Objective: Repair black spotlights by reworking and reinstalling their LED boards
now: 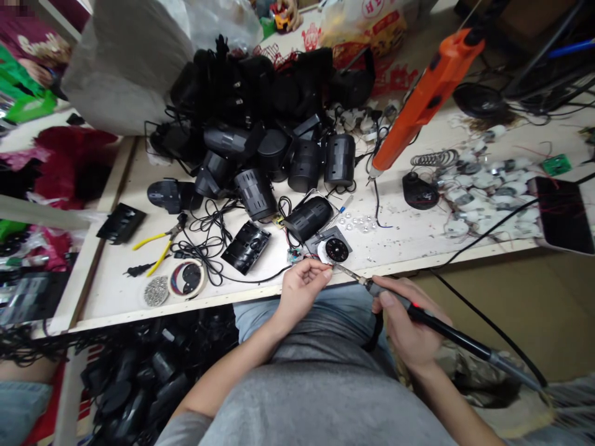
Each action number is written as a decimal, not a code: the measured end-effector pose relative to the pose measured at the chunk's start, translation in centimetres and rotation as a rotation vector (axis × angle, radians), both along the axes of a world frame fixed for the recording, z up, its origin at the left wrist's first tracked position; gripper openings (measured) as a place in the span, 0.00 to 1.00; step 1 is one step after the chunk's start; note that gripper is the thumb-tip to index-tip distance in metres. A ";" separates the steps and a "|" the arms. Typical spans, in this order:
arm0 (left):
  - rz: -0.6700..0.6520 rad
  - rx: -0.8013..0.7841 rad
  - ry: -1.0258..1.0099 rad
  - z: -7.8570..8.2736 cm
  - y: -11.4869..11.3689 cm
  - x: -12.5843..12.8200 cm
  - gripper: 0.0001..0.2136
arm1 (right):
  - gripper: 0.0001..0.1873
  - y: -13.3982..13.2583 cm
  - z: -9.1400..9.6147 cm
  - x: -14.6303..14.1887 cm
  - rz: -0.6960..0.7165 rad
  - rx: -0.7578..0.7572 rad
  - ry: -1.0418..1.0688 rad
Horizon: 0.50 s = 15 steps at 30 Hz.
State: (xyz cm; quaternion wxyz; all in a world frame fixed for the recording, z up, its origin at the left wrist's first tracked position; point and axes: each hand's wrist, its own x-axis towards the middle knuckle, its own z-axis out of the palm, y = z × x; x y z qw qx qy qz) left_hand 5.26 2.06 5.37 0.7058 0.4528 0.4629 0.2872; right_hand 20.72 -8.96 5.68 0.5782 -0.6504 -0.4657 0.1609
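Observation:
My right hand [411,319] grips a soldering iron [450,337] with a small red light on its handle. Its metal tip reaches left to the edge of a round black disc in a white housing [336,249]. My left hand [304,288] is pinched closed beside that housing, and what its fingertips hold is too small to make out. Just behind lies a black lamp housing [309,220] with wires and a small circuit board [295,254] near it. An open black case [246,246] rests to the left, and several small clear lenses [357,222] are scattered to the right.
Black lamp housings [251,139] are piled at the back. An orange electric screwdriver [423,102] hangs at right. White parts with wires [495,186] cover the table's right side. Yellow-handled pliers [160,248], a tape roll [202,282] and a tin of screws [156,291] lie left.

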 end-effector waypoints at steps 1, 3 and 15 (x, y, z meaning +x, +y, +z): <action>-0.001 -0.002 0.002 0.0 0.0 0.0 0.18 | 0.09 0.0 0.0 0.0 0.000 -0.006 -0.001; -0.002 -0.003 0.004 -0.1 0.0 0.0 0.18 | 0.09 0.0 0.1 0.0 0.002 -0.012 -0.003; -0.310 0.896 0.311 -0.8 -0.7 -2.2 0.13 | 0.09 -1.1 0.4 1.5 -0.155 0.099 0.158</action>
